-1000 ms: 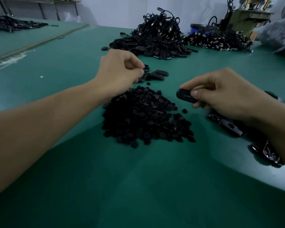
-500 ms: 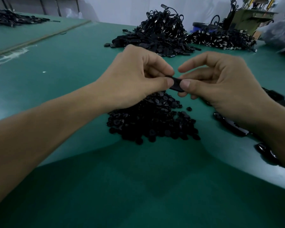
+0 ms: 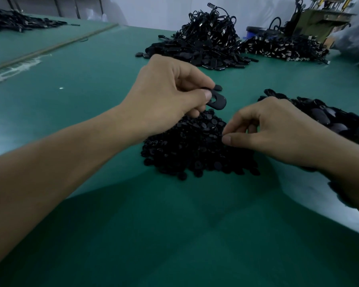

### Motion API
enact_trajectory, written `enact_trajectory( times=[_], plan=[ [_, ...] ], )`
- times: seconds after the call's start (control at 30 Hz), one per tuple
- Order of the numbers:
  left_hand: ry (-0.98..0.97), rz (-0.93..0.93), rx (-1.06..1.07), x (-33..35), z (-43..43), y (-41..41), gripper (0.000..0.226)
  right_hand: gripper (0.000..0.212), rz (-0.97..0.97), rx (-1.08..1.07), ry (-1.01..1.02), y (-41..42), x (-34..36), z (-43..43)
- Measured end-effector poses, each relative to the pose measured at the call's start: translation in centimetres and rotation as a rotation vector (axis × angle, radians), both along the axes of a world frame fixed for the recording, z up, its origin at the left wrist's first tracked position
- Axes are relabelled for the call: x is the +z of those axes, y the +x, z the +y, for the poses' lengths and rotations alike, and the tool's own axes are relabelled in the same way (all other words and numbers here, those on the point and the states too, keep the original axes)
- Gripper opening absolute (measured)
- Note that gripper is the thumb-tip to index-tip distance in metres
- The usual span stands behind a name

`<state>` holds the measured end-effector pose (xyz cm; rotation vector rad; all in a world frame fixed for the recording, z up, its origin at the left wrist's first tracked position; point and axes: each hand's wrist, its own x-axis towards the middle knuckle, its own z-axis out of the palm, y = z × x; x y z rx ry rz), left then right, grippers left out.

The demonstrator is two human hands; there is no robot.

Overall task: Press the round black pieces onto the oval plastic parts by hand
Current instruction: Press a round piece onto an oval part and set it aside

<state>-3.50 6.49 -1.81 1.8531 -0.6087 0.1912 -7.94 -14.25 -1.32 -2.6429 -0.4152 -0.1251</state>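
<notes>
The left hand point(image 3: 164, 98) is pinching one oval plastic part point(image 3: 218, 101) between thumb and forefinger and holding it in the air just above the far edge of the pile of round black pieces point(image 3: 195, 150). The thumb is covering the part's near end. Its long axis is running out to the right and slightly downward, so the free rounded end is pointing toward the right hand point(image 3: 274, 131). A pale cut-out seems to be showing beside the thumb, probably the seat for a round piece. The right hand is hovering low at the right side of the pile, thumb and forefinger tips drawn together; whether they are closing on a round piece cannot be told, since everything there is black on black. The oval part is lying up and to the left of those fingertips, near but not touching. So the right hand looks to be the one travelling, while the left is presenting the seat. More oval parts point(image 3: 323, 119) are lying heaped on the green table point(image 3: 91, 79) behind the right hand.
</notes>
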Motion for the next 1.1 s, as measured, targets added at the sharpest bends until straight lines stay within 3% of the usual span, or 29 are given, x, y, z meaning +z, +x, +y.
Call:
enact_trajectory(
  times=[0.33, 0.53, 0.73, 1.1],
  plan=[
    [-0.082, 0.089, 0.015, -0.3, -0.2, 0.0, 0.014, 0.012, 0.02, -0.031, -0.04, 0.3, -0.2, 0.6],
    [-0.101, 0.116, 0.015, -0.4, -0.1, 0.0, 0.014, 0.009, -0.151, -0.08, 0.162, 0.3, 0.2, 0.0],
    [-0.119, 0.131, 0.009, -0.4, -0.3, -0.2, 0.016, 0.015, -0.249, -0.03, 0.176, -0.1, 0.4, -0.2],
    [-0.094, 0.106, 0.012, -0.8, -0.5, -0.1, 0.018, 0.013, -0.237, -0.039, 0.364, -0.4, 0.3, 0.8]
  ],
)
